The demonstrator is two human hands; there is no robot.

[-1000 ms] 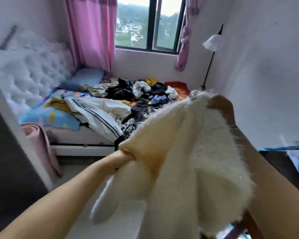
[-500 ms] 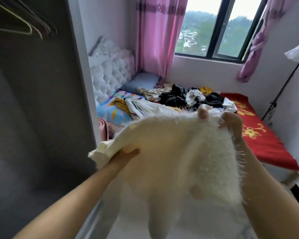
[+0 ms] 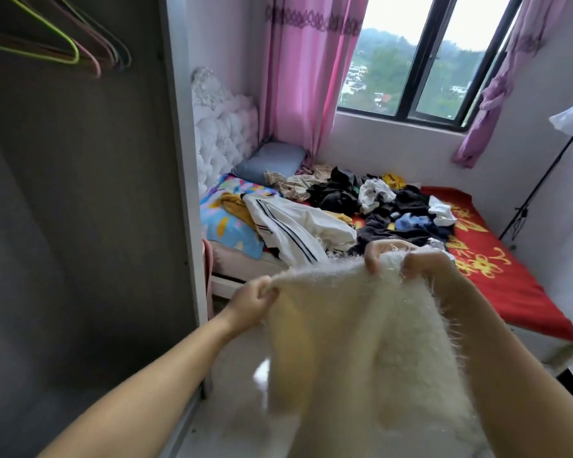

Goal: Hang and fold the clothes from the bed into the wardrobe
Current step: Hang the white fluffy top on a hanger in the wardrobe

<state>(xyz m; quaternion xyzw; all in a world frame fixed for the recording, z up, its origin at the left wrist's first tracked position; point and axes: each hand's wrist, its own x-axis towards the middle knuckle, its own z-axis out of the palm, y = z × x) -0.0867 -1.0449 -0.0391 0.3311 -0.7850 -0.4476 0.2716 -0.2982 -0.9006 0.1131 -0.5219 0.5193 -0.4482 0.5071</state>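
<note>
Sweater (image 3: 361, 342): soft, fluffy, likely light, limp | left hand (image 3: 250, 304), right hand (image 3: 420, 262): fingers pinching top edge | judged best held at shoulders for hangers (image 3: 80, 51).

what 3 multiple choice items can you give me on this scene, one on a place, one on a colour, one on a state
1. Where do the hangers hang?
A. inside the wardrobe, upper left
B. on the window frame
C. on the lamp stand

2. What colour is the bed sheet?
A. green
B. red with yellow flowers
C. plain white

3. How is the fluffy cream sweater held?
A. lying on the floor
B. one hand only
C. both hands pinch its top edge

Answers:
1 A, they show in the wardrobe at top left.
2 B, red cloth shows beside the clothes pile.
3 C, left hand and right hand each grip it.
</note>
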